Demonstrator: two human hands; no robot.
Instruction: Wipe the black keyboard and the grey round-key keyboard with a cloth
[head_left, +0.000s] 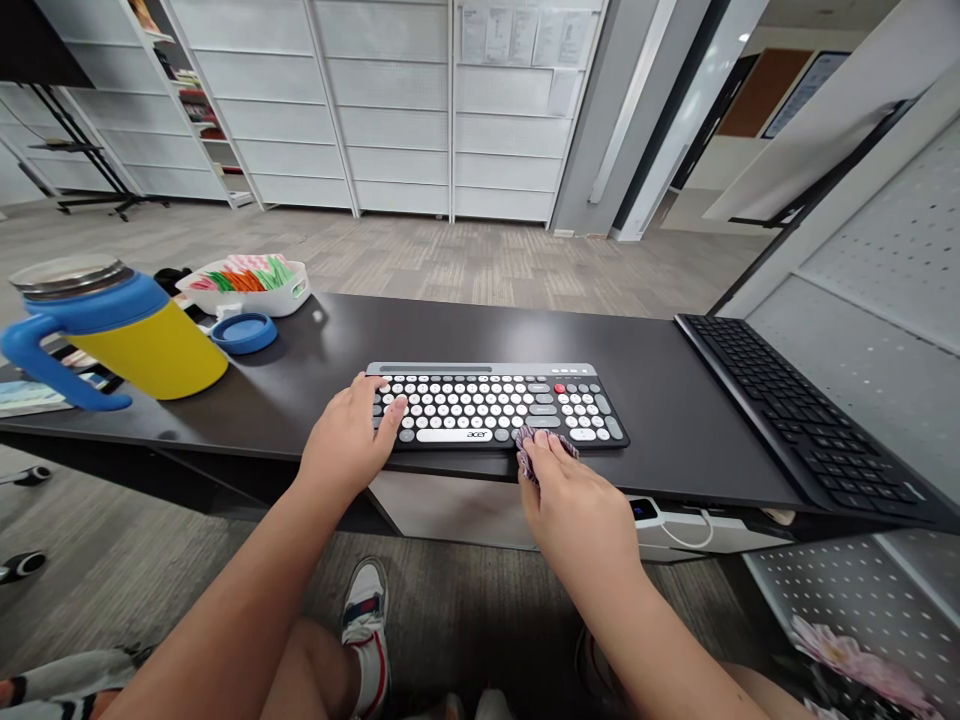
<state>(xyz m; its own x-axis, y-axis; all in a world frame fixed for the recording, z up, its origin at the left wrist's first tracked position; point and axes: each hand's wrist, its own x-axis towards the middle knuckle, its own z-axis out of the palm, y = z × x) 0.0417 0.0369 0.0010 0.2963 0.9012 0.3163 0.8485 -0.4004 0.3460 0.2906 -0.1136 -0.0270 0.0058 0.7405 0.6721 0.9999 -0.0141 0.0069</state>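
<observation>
A grey, white and black acer keyboard (465, 408) lies flat on the dark desk, with one red key near its upper right. My left hand (349, 430) grips its left end, the thumb over the keys and the fingers along the edge. Bunched under the fingers of my right hand (574, 490) is a patterned purplish cloth (529, 446). It touches the keyboard's front edge, right of the space bar. My right fingertips press together on the cloth, and part of it is hidden beneath them.
On the left stand a blue and yellow mug (150, 335), a blue lid (244, 332) and a white basket (289, 295) of colourful items. A black keyboard (795, 410) lies at the right. Below the desk's front edge (450, 460) is a white cable (686, 543).
</observation>
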